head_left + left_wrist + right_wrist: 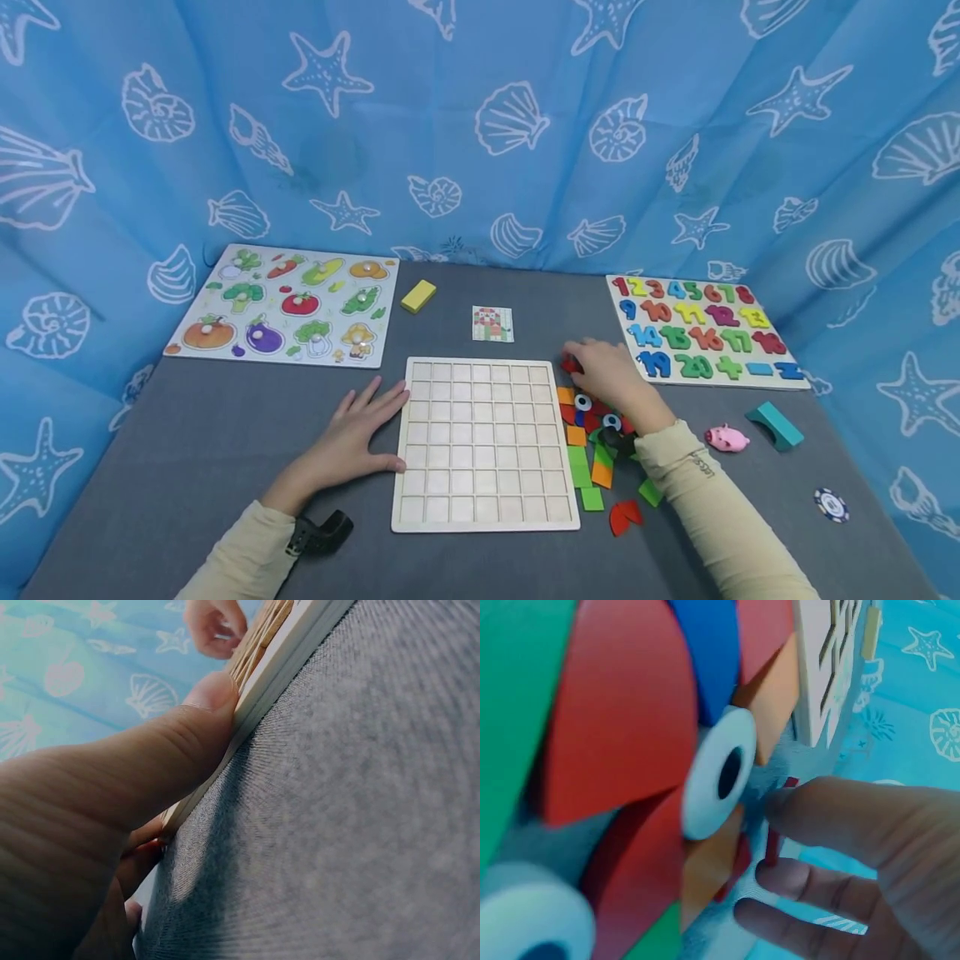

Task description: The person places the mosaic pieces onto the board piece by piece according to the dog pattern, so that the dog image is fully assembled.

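Where the wooden grid board (486,446) lies: flat on the grey table (225,442), between the two hands; this central place seems chosen so that both hands reach it with ease.

Left hand (352,442): its fingers are spread and nearly straight, with thumb and fingertips touching the left edge of the board; it grips nothing, and the touch probably serves to make the board steady.

Right hand (606,371): thumb and fingers are bent together and pinch a red piece (773,844) at the far end of the pile; its full outline I cannot tell, because the fingers cover part of it.

Loose pieces: orange squares (576,436), green squares (592,499), red curved pieces (625,517) and eye discs (712,780) lie beside the right edge of the board, presumably to be near the picking hand.

Picture card (492,324): face up beyond the far edge, likely so that the eyes can consult it.

Outer things: vegetable knob puzzle (206,305) at far left, number puzzle (738,379) at far right, also yellow block (418,297), pink pig (727,438), teal arch block (776,426) and poker chip (832,505); they stand apart, perhaps in order not to disturb.
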Motion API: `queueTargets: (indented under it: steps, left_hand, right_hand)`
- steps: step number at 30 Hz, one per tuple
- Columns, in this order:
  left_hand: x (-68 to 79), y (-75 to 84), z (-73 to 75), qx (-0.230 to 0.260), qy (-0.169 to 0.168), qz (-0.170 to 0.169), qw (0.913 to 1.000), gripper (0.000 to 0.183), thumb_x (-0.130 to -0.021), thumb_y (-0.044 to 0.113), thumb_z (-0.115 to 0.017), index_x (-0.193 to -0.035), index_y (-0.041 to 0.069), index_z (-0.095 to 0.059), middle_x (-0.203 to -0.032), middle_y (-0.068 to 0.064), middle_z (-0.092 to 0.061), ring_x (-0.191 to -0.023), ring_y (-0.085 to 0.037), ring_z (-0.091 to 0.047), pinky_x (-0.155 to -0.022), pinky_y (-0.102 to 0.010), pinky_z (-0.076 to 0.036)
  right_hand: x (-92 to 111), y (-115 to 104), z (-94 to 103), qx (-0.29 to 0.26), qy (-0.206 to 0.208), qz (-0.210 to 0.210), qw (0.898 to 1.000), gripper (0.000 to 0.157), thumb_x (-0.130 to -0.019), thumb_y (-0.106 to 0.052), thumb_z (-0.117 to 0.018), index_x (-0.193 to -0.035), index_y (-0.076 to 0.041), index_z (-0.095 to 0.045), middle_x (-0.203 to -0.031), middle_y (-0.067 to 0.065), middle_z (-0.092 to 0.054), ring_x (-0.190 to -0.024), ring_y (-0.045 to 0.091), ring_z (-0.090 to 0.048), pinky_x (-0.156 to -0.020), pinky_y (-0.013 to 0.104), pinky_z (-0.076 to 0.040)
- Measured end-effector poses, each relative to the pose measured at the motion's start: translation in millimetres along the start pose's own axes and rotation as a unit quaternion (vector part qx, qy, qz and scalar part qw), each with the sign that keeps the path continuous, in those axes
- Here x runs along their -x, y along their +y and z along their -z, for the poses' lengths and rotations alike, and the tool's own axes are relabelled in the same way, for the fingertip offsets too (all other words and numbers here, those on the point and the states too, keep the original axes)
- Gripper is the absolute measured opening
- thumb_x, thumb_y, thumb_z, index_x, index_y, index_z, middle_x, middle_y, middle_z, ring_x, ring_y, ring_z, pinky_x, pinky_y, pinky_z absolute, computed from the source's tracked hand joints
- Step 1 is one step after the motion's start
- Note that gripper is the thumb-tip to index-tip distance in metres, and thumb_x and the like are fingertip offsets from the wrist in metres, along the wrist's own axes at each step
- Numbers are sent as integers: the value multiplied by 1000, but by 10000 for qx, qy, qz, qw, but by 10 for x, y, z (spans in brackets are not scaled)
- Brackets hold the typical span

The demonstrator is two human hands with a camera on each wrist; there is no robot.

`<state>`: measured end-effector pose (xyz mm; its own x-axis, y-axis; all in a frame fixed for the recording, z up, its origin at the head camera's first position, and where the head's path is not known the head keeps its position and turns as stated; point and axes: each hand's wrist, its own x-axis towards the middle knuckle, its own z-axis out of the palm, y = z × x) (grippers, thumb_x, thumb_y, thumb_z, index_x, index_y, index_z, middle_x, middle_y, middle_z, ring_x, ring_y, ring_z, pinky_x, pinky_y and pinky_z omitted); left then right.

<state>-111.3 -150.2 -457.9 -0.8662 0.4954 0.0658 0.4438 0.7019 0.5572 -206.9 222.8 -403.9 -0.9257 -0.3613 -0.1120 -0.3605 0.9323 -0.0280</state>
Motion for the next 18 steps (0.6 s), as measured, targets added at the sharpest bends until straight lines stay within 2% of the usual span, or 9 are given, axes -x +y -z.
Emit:
queueTargets:
  steps: [5,11,14,18]
  left_hand:
    - [-3,8,25,21,-42,25,10000,95,-64,56,-67,-141,17,-27,-147,-1,-22,-135,-32,-6,-102,-57,-3]
    - [2,10,13,15,-38,21,10000,95,-64,56,-67,-141,17,-27,-147,-1,-22,-135,-33,-7,-102,-57,-4]
    - [0,2,2,-14,-15,3,10000,94,-65,56,-66,-141,17,-27,-147,0,-22,-135,-32,-7,-102,-57,-4]
    - [3,-13,-11,-51,1,6,10000,95,-65,58,-65,-142,18,-26,-147,1,-21,-136,-31,-6,-102,-56,-4]
  right_hand:
    - [-62,-173,137,-328,331,311,9984,19,-78,-21,-66,-97,-19,-62,-88,2,-57,-77,19,-52,-61,35,-37]
    - [-261,-691,255,-756,510,1406,9859,19,-77,-16,-68,-95,-19,-65,-89,-1,-58,-77,15,-55,-60,32,-41]
    - [-378,-967,233,-660,465,1836,9797,18,-77,-18,-68,-94,-17,-65,-88,-1,-59,-74,13,-55,-56,29,-41]
    - [-498,-1260,190,-350,324,1885,9809,16,-78,-21,-69,-93,-17,-64,-86,-3,-59,-74,10,-54,-60,29,-43]
